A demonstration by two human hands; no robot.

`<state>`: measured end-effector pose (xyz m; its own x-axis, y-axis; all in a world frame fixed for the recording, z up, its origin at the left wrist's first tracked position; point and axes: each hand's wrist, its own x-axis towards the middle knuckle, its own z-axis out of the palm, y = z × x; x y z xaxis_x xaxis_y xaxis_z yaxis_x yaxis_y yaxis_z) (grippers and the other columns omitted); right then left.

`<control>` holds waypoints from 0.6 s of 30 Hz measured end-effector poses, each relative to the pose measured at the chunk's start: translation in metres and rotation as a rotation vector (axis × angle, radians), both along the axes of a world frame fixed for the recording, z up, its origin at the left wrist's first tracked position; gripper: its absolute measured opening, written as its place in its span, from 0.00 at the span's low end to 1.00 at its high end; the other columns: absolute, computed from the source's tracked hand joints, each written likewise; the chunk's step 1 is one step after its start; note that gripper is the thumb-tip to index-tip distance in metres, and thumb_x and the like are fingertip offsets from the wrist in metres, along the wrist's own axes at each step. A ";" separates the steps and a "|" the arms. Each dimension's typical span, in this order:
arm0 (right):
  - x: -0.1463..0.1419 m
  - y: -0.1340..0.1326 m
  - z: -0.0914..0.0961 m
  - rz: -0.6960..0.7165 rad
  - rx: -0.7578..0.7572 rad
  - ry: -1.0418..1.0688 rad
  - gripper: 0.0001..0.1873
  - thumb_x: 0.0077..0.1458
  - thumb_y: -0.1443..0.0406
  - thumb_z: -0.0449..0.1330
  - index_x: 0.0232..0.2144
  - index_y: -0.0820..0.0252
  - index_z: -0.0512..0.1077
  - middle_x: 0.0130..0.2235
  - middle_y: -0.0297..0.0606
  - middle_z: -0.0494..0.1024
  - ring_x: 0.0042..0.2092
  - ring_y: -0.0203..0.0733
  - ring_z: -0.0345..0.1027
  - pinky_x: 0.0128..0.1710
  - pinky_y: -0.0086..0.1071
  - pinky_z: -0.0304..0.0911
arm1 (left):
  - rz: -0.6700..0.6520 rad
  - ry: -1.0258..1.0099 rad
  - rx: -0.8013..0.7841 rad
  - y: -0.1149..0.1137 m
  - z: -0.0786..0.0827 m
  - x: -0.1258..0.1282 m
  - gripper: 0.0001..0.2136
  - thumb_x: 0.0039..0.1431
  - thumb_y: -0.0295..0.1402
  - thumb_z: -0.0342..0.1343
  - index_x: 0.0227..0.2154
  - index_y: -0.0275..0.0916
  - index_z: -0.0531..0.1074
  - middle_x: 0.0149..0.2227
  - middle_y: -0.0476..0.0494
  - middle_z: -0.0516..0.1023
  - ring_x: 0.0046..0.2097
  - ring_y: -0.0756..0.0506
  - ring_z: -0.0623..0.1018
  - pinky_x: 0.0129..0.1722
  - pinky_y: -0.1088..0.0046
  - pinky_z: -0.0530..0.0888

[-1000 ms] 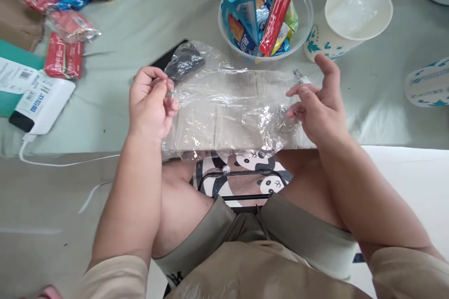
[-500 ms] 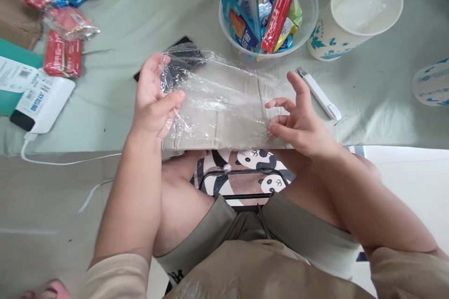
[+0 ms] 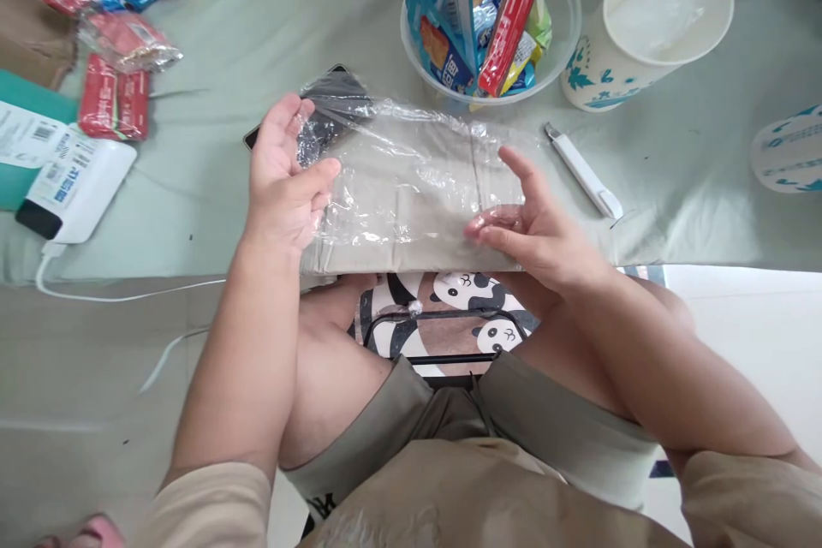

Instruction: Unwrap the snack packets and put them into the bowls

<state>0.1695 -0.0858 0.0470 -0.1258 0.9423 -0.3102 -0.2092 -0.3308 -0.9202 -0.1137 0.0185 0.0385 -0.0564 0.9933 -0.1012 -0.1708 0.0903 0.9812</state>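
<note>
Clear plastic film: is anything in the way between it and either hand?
Nothing visible. The left hand is at the film's left end, the right hand at its right; the white tool lies off to the side.

Clear plastic wrap (image 3: 411, 171), one. Left hand (image 3: 279, 180), one; right hand (image 3: 545, 231), one. On the desk (image 3: 693, 205): dark phone (image 3: 337, 86), one; white cutter (image 3: 584, 174), one; clear round bowl (image 3: 560, 43), one; blue-printed paper cups (image 3: 616, 73), two; white corded device (image 3: 106, 188), one.

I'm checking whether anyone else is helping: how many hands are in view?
2. The left hand is at the left end of the clear plastic film; the right hand is at its right side. No others show.
</note>
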 end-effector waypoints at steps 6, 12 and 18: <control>-0.002 0.000 0.003 -0.124 -0.013 0.032 0.29 0.50 0.61 0.74 0.53 0.46 0.70 0.33 0.27 0.79 0.27 0.35 0.74 0.27 0.31 0.72 | 0.043 0.009 0.012 0.003 0.001 -0.007 0.33 0.35 0.24 0.71 0.50 0.47 0.76 0.66 0.43 0.71 0.20 0.64 0.57 0.14 0.79 0.41; 0.000 0.003 0.002 -0.089 -0.056 0.057 0.27 0.49 0.57 0.75 0.49 0.53 0.73 0.30 0.29 0.80 0.22 0.28 0.60 0.20 0.24 0.55 | 0.071 0.028 -0.010 0.002 0.009 -0.005 0.33 0.34 0.22 0.67 0.50 0.45 0.74 0.65 0.42 0.71 0.20 0.62 0.58 0.15 0.77 0.40; 0.000 0.002 0.003 -0.052 -0.038 0.066 0.24 0.50 0.54 0.74 0.45 0.53 0.73 0.22 0.23 0.68 0.21 0.28 0.55 0.19 0.26 0.51 | 0.091 0.036 -0.014 0.003 0.009 -0.005 0.32 0.34 0.22 0.65 0.49 0.45 0.74 0.64 0.42 0.72 0.20 0.62 0.58 0.15 0.76 0.39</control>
<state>0.1695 -0.0834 0.0503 -0.0989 0.9357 -0.3386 -0.2870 -0.3527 -0.8907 -0.1188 0.0210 0.0471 -0.1504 0.9823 -0.1115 -0.1435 0.0899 0.9856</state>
